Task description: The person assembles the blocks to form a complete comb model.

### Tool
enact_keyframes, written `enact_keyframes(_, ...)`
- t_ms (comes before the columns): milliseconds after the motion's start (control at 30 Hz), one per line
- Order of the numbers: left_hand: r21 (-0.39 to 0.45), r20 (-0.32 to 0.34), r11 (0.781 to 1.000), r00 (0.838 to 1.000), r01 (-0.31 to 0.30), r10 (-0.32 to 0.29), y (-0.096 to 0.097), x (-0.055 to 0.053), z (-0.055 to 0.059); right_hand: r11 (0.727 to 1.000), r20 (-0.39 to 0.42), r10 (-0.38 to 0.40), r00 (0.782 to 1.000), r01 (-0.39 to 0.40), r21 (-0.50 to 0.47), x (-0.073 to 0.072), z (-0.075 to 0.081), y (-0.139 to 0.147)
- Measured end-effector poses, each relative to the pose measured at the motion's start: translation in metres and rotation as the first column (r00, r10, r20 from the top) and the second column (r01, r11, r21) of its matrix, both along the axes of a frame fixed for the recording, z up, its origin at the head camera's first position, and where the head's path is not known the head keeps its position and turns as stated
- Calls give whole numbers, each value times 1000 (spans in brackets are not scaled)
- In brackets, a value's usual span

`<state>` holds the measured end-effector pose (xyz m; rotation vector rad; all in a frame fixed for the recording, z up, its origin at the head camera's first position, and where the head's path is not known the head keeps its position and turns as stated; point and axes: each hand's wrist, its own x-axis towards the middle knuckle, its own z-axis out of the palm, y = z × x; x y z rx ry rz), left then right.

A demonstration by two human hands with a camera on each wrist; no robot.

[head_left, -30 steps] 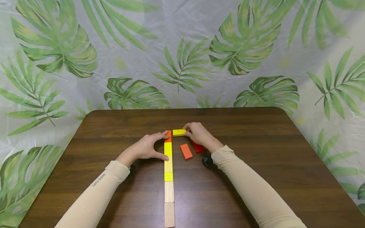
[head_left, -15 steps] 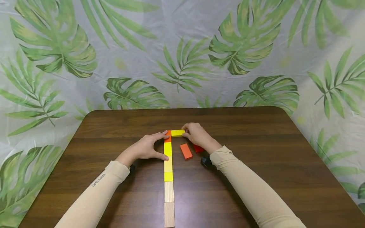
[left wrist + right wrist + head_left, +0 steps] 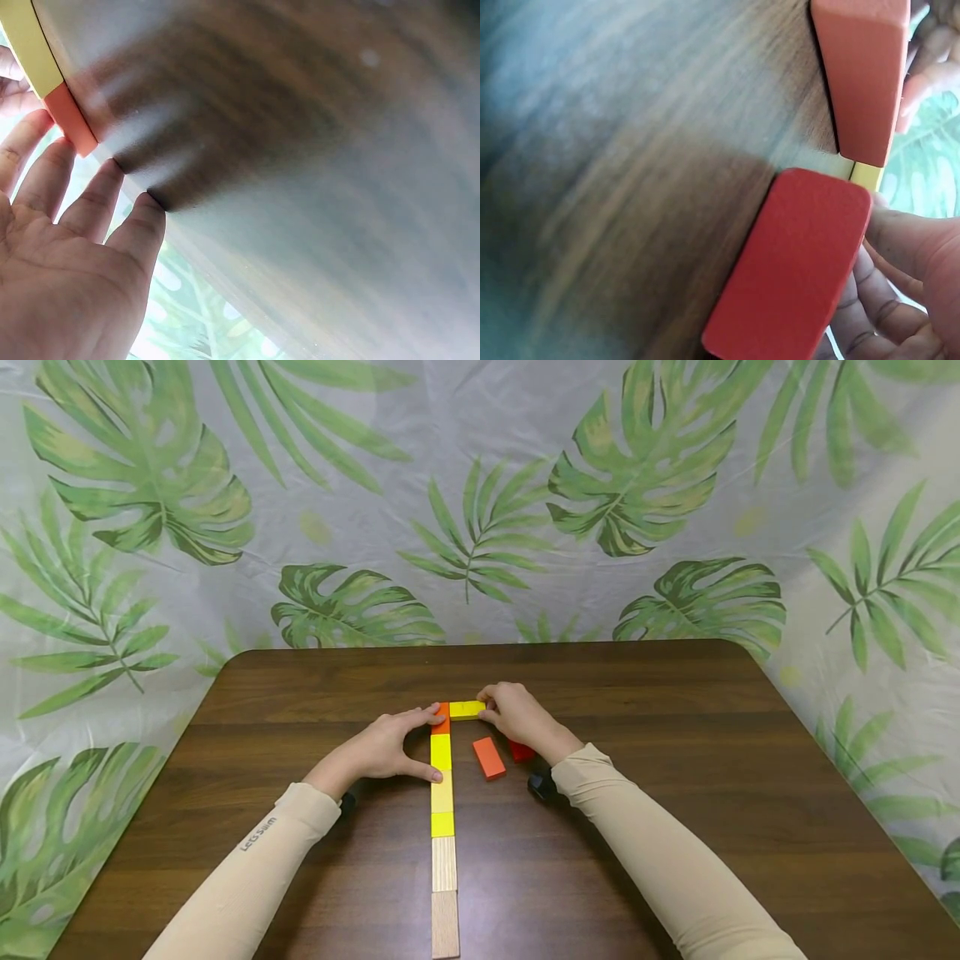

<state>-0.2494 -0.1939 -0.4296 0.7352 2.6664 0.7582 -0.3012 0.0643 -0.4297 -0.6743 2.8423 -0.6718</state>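
A straight row of small wooden blocks runs away from the near side, from plain wood blocks [image 3: 444, 864] through yellow blocks [image 3: 441, 752] to an orange block [image 3: 444, 724] at the far end. My left hand [image 3: 375, 747] lies beside it, fingers extended, fingertips touching the orange block and thumb against the row lower down. At the row's far end, a yellow block [image 3: 465, 711] lies crosswise, its left end against the orange one. My right hand [image 3: 519, 714] pinches that block's right end between thumb and fingers. In the right wrist view, the loose blocks partly hide it.
A loose orange block [image 3: 489, 758] lies right of the row. Beside it, a red block [image 3: 791, 262] is partly covered by my right hand in the head view. The brown table [image 3: 637, 877] ends at a leaf-patterned cloth [image 3: 480, 485] behind.
My right hand has slid the yellow block slightly left, closing the gap to the orange block at the row's end. My left hand has stayed put.
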Motion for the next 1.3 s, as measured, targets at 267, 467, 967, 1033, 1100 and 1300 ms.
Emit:
enact_keyframes(267, 2, -2, 1000, 1000, 0, 0, 0, 0, 0, 1000, -4, 23, 1000, -23, -15, 0, 3, 2)
enact_keyframes(467, 7, -6, 1000, 1000, -1, 1, 0, 0, 0, 999, 11, 26, 1000, -26, -37, 0, 6, 6)
enact_keyframes(967, 9, -10, 1000, 1000, -3, 3, -1, -1, -2, 993, 8, -10, 1000, 11, -114, 15, 28, 22)
enact_keyframes(1033, 5, -8, 1000, 1000, -3, 3, -2, -1, -2, 993, 4, -8, 1000, 8, -115, 20, 29, 24)
enact_keyframes(1100, 1, -5, 1000, 1000, -2, 2, -2, -2, -2, 993, 9, -5, 1000, 6, -119, 25, 31, 26)
enact_keyframes(1300, -4, -1, 1000, 1000, 4, -4, -2, -2, -3, 990, 58, 1, 998, 7, -138, 40, 31, 31)
